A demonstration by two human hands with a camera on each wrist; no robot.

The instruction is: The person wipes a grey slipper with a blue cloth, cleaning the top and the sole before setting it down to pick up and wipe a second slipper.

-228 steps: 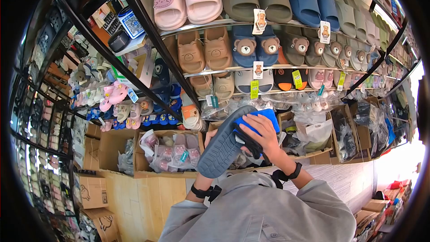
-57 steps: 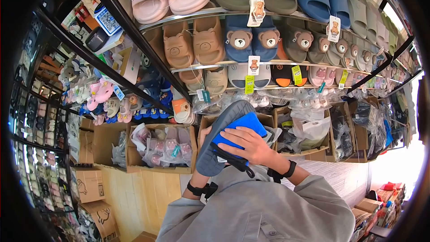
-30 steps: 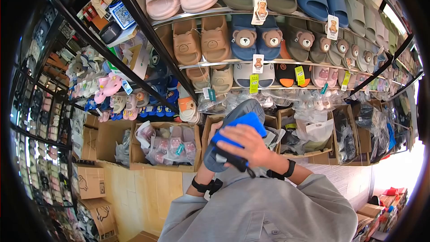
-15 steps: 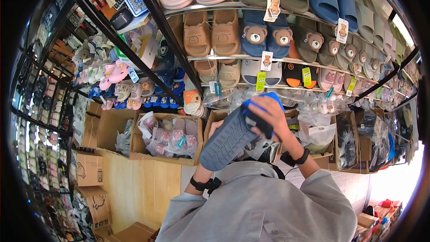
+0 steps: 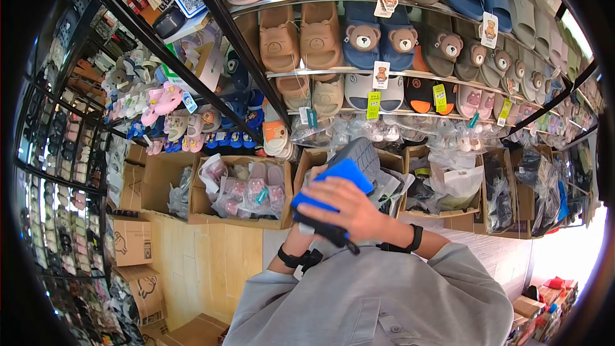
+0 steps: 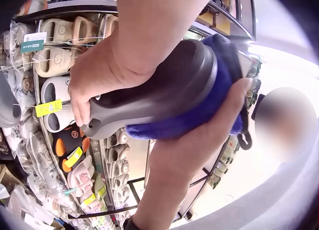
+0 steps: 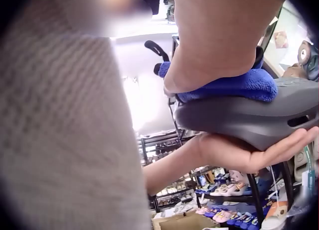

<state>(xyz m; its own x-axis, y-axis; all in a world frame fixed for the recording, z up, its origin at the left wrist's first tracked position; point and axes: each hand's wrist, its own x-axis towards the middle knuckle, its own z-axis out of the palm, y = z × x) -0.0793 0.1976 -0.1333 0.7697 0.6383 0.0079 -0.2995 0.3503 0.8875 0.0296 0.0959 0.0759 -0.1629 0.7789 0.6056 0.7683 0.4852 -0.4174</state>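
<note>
My left hand point(image 7: 234, 153) holds a dark grey slide slipper point(image 5: 364, 156) from beneath, fingers along its underside in the right wrist view. In the left wrist view its fingers curl round the slipper's edge beside a small slot. A blue plush pad point(image 5: 349, 176) with a black strap point(image 6: 244, 100) lies against the slipper's treaded sole. My right hand point(image 5: 343, 205) grips this pad, fingers across its blue face, and presses it on the sole's nearer part. Most of the slipper is hidden behind hand and pad in the head view; its far treaded end shows.
Shelves ahead hold rows of slippers, including brown bear ones point(image 5: 280, 37) and blue ones point(image 5: 362, 38) with tags. Below stand cardboard boxes point(image 5: 240, 221) of bagged slippers. A black rack post point(image 5: 234, 45) rises at left; more cartons point(image 5: 132, 241) sit on the floor.
Half a second ago the pad was at the slipper's upper right end, with the sole's tread facing up. My right hand has since drawn it down and left, and the slipper has tilted.
</note>
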